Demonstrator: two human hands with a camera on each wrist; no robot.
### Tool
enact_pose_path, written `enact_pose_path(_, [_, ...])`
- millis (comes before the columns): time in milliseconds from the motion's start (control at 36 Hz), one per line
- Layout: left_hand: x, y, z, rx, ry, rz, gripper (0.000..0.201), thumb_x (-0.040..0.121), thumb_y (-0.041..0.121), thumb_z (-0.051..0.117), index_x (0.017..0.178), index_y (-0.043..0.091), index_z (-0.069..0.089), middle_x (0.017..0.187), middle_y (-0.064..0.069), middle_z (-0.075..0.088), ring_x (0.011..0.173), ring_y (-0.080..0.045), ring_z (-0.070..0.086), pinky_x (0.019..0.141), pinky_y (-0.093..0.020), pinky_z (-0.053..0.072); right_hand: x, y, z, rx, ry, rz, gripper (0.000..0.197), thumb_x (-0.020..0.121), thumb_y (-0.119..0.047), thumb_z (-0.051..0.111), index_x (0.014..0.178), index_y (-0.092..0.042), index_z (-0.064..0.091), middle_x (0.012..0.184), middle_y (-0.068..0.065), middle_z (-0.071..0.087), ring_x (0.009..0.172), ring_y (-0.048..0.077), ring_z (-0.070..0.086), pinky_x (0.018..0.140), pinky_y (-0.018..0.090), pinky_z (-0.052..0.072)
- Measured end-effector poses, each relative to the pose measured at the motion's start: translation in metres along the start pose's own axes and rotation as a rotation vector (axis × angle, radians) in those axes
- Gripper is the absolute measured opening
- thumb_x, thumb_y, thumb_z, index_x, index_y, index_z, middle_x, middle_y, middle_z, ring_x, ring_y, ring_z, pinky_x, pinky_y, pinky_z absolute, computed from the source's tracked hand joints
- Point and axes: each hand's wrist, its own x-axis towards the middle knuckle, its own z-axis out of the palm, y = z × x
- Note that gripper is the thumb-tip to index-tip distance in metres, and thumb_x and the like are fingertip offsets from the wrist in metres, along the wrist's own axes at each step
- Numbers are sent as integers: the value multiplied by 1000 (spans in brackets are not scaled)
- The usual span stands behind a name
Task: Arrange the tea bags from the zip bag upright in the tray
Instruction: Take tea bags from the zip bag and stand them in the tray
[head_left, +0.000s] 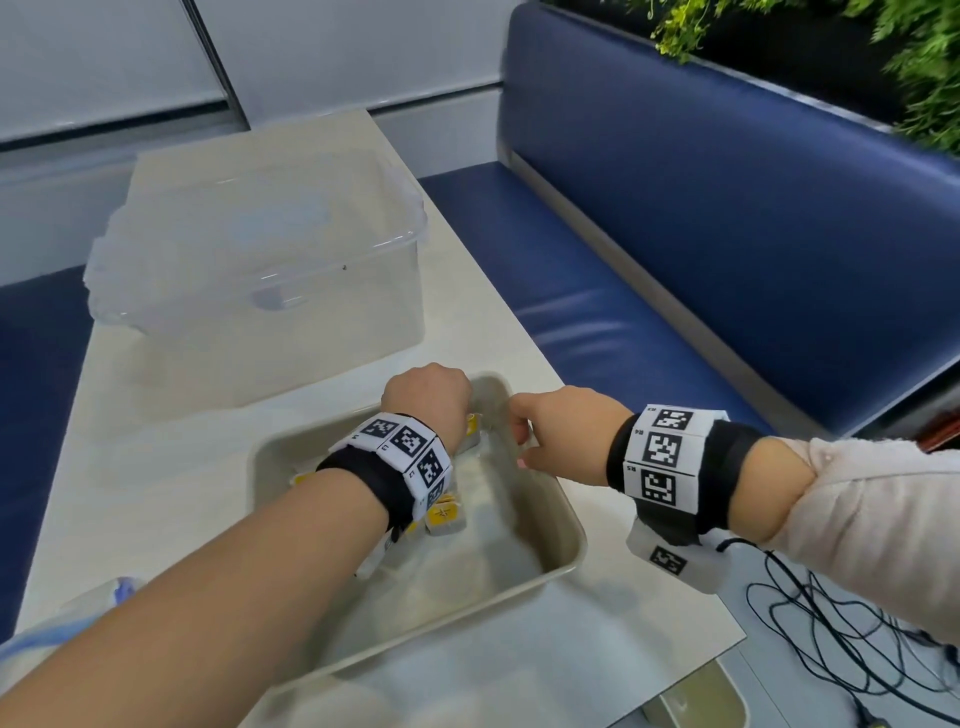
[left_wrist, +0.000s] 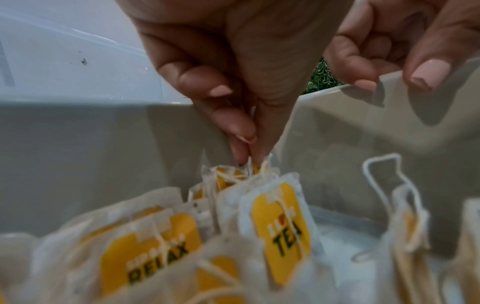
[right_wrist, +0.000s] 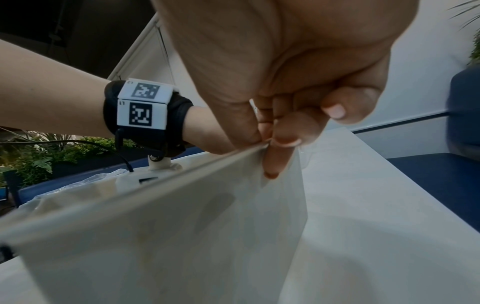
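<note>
Head view: your left hand (head_left: 426, 395) reaches down into the far end of the beige tray (head_left: 563, 525), which sits on the pale table (head_left: 156, 467). Yellow-tagged tea bags (head_left: 444, 517) show under your left wrist, inside the tray along its left side. Your right hand (head_left: 566, 434) is at the tray's right rim near the far corner, fingers curled over the edge. A clear lidded storage box (head_left: 270, 270) stands just beyond the tray. A blue bench (head_left: 727, 234) runs along the table's right side.

Left wrist view: your left hand (left_wrist: 233, 82) pinches the top of one tea bag (left_wrist: 233, 176) between thumb and fingertips (left_wrist: 241, 152), close to the tray's far wall (left_wrist: 78, 154). Other tea bags (left_wrist: 283, 232) stand upright in front of it, yellow tags showing. Your right hand (left_wrist: 389, 51) grips the tray rim, thumb inside.

Right wrist view: your right hand (right_wrist: 285, 82) pinches the tray's rim (right_wrist: 182, 168), thumb and forefinger closed on the thin edge. The plastic zip bag (right_wrist: 85, 181) lies beyond the tray; its contents cannot be made out.
</note>
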Motion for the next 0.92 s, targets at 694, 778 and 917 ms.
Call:
enact_pose_path(694, [-102, -112, -68, -583, 320, -46, 16, 86, 33, 62, 101, 35, 66, 86, 16, 66, 79, -6, 58, 73, -24, 40, 3, 9, 7, -22, 34, 33, 11, 85, -28, 60, 86, -30, 50, 73, -11, 52, 65, 7, 47, 52, 17, 31])
enact_pose_path(778, [-143, -154, -64, -613, 333, -132, 14, 86, 32, 63, 99, 37, 63, 84, 18, 64, 70, 5, 52, 70, -21, 36, 0, 10, 9, 3, 35, 46, 9, 86, -26, 61, 88, -27, 53, 78, -5, 58, 58, 2, 47, 50, 17, 30])
enact_pose_path(917, [-205, -200, -24, -658, 275, -313, 12, 85, 28, 65, 93, 37, 63, 79, 21, 65, 68, 3, 57, 64, -7, 36, 0, 9, 16, 53, 58, 64, 14, 87, -19, 61, 80, -28, 53, 76, -1, 59, 54, 11, 55, 47, 18, 35])
